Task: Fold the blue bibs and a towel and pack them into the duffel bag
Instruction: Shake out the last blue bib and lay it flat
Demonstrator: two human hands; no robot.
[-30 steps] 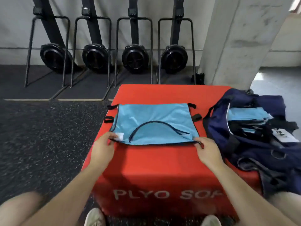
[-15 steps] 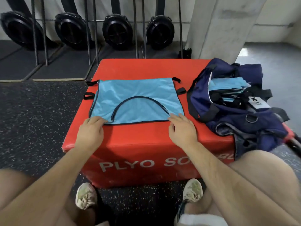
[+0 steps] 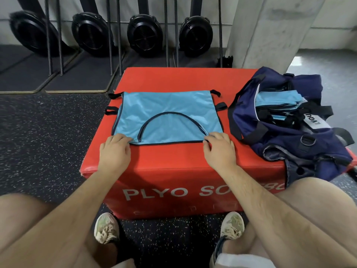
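Red box (image 3: 173, 163): one bib (image 3: 168, 115), two hands (image 3: 114, 151).

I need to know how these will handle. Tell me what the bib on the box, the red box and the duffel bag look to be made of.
Blue bib: thin synthetic fabric, slight sheen, fine creases, dark binding.
Red box: probably vinyl over foam; smooth, faintly glossy, rounded edges.
Duffel bag: navy woven cloth, likely nylon; matte, slumped, black webbing straps.
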